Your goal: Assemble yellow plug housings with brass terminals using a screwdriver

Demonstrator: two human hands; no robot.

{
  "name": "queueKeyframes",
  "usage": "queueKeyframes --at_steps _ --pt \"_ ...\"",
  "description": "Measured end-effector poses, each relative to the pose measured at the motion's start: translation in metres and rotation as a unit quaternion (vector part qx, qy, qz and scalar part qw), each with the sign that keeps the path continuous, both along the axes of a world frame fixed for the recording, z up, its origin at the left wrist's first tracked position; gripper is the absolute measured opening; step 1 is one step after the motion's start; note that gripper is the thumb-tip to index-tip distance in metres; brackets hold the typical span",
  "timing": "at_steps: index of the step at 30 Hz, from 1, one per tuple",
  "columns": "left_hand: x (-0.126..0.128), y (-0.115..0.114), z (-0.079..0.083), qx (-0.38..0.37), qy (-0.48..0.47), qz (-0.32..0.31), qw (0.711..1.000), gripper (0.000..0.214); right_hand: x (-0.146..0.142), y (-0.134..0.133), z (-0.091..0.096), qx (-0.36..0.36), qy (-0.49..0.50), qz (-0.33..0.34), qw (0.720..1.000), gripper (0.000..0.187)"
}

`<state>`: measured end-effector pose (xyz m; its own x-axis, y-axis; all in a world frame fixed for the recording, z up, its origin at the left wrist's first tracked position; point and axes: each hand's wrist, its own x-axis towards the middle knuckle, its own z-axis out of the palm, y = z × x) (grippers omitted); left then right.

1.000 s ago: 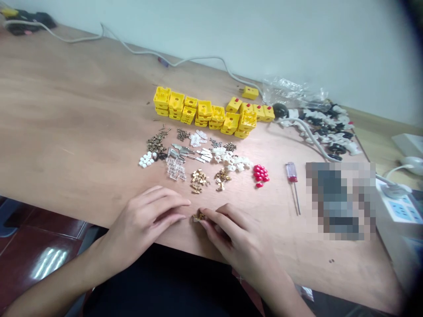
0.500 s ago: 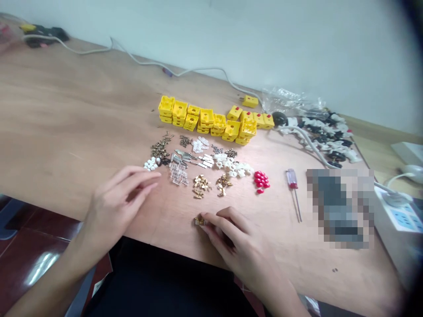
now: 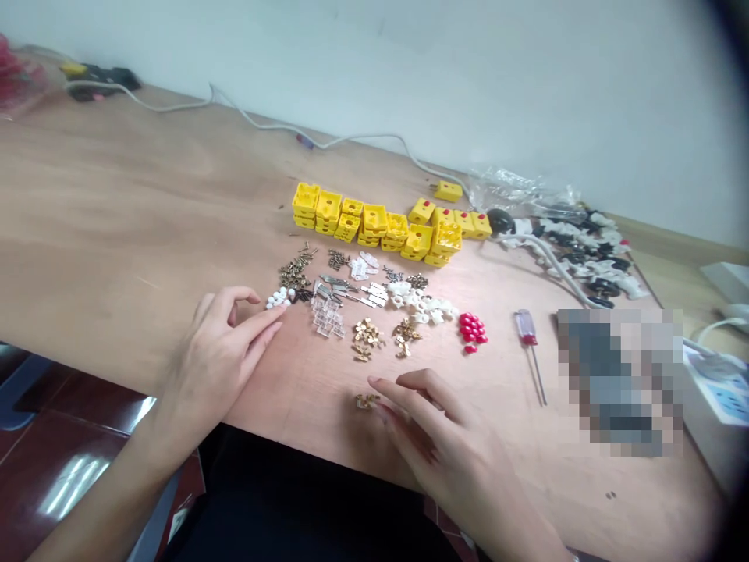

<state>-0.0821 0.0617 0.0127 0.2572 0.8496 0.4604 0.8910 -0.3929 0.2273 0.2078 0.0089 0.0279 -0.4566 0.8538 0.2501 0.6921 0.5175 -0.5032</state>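
The brown table [image 3: 146,234] stood against a pale wall [image 3: 351,62], and its near edge ran past the person's dark clothes. Below that edge, to the left, the floor [image 3: 76,468] had shiny red-brown tiles with a bright patch of light.

Close to the near edge lay a little gold piece [image 3: 367,402]. The right hand [image 3: 450,437] was just beside it, with its pointing finger and thumb spread apart. Whether the thumb touched the piece, I cannot tell. The left hand [image 3: 225,343] reached in from the near edge to the small white beads [image 3: 279,298]. Its finger and thumb tips were near each other, but I cannot tell if they pinched a bead.

Past the hands were two heaps of gold bits [image 3: 368,333], some clear plastic boxes [image 3: 328,318] and red beads [image 3: 471,331]. Yellow blocks [image 3: 374,222] stood in stacks nearer the far edge. A thin white cord [image 3: 257,123] wiggled along that edge. A screwdriver [image 3: 530,343] lay toward the right edge, and a crinkly clear bag [image 3: 527,191] sat by the wall near the far right corner.
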Motion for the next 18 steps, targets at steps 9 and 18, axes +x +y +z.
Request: queueKeyframes --at_steps 9,18 --pt "0.001 -0.001 0.002 0.007 0.010 0.007 1.000 0.020 -0.041 0.055 0.040 0.140 -0.199 0.092 0.966 0.022" --pt "-0.001 -0.002 -0.001 0.005 0.017 0.003 1.000 0.020 -0.086 0.111 0.027 0.154 -0.296 0.132 0.933 0.021"
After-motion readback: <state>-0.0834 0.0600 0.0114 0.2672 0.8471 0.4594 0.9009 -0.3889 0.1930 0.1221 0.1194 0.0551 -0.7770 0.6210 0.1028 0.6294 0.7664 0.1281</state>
